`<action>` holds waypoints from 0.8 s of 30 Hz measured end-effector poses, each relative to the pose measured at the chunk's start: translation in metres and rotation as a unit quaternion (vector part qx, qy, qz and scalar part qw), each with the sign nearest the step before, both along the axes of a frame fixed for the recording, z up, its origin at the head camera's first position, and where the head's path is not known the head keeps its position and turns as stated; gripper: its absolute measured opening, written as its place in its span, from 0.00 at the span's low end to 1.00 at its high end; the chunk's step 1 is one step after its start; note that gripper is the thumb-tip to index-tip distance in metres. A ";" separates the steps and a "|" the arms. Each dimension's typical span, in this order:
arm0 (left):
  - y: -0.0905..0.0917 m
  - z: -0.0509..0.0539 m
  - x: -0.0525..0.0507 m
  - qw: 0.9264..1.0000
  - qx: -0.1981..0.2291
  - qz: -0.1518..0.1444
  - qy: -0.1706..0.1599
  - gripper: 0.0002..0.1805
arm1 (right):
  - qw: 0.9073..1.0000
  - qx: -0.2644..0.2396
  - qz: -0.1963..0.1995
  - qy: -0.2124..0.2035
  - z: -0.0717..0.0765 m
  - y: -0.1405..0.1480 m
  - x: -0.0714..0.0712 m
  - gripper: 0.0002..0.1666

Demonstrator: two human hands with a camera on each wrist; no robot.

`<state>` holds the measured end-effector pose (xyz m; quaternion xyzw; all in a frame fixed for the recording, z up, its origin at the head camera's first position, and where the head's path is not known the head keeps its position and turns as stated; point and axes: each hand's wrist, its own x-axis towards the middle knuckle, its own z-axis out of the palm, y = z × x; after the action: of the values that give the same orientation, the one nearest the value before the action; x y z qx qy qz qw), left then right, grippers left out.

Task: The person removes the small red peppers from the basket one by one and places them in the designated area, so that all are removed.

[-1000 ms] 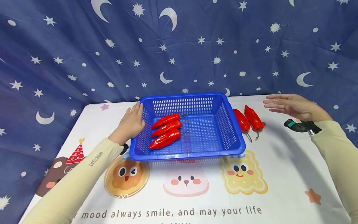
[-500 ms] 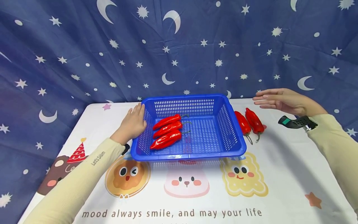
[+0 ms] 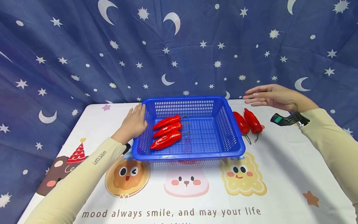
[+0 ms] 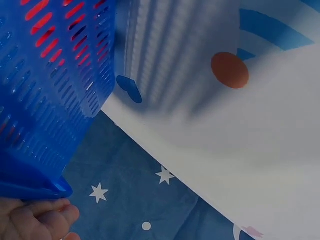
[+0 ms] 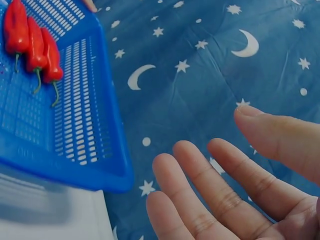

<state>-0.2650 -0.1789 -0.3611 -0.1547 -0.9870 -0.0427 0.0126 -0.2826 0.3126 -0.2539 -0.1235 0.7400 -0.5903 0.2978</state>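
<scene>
A blue perforated plastic basket (image 3: 187, 155) stands on the table with three red chili peppers (image 3: 167, 130) lying side by side in its left part. My left hand (image 3: 131, 123) holds the basket's left rim; in the left wrist view its curled fingers (image 4: 35, 220) lie against the rim's edge. Two more red peppers, one outer (image 3: 253, 121) and one inner (image 3: 241, 122), lie just outside the basket's right wall, the inner partly hidden by it. Above and behind them hovers my right hand (image 3: 275, 97), fingers extended, thumb apart, nothing held.
The white tablecloth (image 3: 134, 203) bears printed cartoon figures and lettering. A dark blue curtain (image 3: 195, 74) with stars and moons hangs right behind the table's far edge. Each wrist wears a black strap, the right one (image 3: 288, 119) plainly seen.
My right hand has moved left, from the far right toward the basket, over the loose peppers' far ends. My left hand stays on the rim, and the peppers lie as before.
</scene>
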 end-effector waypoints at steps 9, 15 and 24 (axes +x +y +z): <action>0.001 0.001 0.000 1.000 0.004 -0.002 0.001 0.37 | 0.998 0.043 0.018 0.037 0.006 -0.019 0.000 0.15; 0.000 -0.002 0.002 1.000 0.004 0.004 0.000 0.37 | 0.997 0.064 0.018 0.045 0.005 -0.035 -0.004 0.16; 0.002 0.000 0.001 1.000 0.001 0.010 -0.007 0.37 | 0.994 0.090 0.026 0.048 0.003 -0.065 -0.009 0.22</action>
<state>-0.2640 -0.1773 -0.3615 -0.1447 -0.9884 -0.0451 0.0065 -0.2920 0.2474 -0.2504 -0.1435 0.8001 -0.5069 0.2867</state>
